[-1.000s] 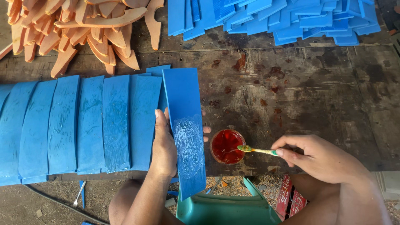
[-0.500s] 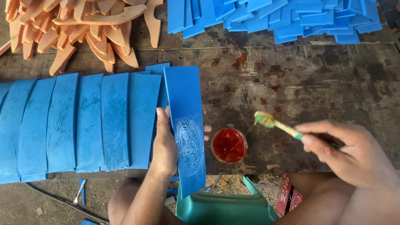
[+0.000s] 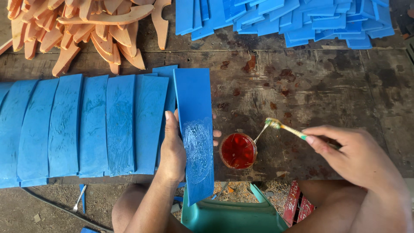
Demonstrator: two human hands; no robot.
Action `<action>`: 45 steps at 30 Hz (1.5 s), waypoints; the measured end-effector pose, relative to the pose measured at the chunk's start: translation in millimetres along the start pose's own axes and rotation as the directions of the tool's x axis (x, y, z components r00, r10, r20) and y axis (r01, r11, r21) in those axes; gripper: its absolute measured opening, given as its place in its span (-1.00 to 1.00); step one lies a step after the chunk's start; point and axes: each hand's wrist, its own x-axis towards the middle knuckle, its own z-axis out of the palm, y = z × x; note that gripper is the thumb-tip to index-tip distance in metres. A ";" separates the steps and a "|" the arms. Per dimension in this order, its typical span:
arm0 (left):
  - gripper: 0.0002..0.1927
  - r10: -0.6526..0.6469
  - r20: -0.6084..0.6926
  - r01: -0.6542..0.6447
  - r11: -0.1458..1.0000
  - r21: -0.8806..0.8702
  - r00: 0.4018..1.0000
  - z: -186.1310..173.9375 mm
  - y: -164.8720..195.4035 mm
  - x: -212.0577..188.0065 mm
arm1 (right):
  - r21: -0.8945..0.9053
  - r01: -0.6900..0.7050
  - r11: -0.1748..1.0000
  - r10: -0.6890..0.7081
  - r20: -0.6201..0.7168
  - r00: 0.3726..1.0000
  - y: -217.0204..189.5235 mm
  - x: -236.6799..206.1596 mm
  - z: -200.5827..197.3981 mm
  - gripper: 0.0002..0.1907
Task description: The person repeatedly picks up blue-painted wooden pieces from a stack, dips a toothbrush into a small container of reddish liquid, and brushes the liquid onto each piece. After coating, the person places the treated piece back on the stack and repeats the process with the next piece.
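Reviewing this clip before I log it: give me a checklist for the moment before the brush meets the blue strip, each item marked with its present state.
1. Left hand grips the blue strip by its edges: ok.
2. Right hand holds the brush by its handle: ok.
3. Brush loaded: ok, a thread of glue hangs from the bristles towards the red cup.
4. Cup upright on the wooden table: ok.
5. Strip face already wet: ok, a shiny smear covers its lower half.
6. Glue left in the cup: cannot tell.
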 end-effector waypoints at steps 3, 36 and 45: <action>-0.13 0.009 0.005 -0.009 1.000 0.009 1.000 0.9 0.6 -1.1 | 0.085 0.079 0.993 -0.081 0.017 0.997 0.5 -1.4 -4.3 -0.68; -0.14 -0.035 0.009 0.034 0.999 0.012 0.999 -1.9 -6.6 -1.5 | 0.191 0.450 0.872 -0.256 -0.605 0.754 -7.0 -10.7 8.9 -0.75; 0.00 -0.146 0.220 0.194 0.957 -0.218 0.965 9.6 -23.0 -7.1 | 0.409 0.607 0.682 -0.422 -0.458 0.782 -19.0 4.6 38.1 -0.76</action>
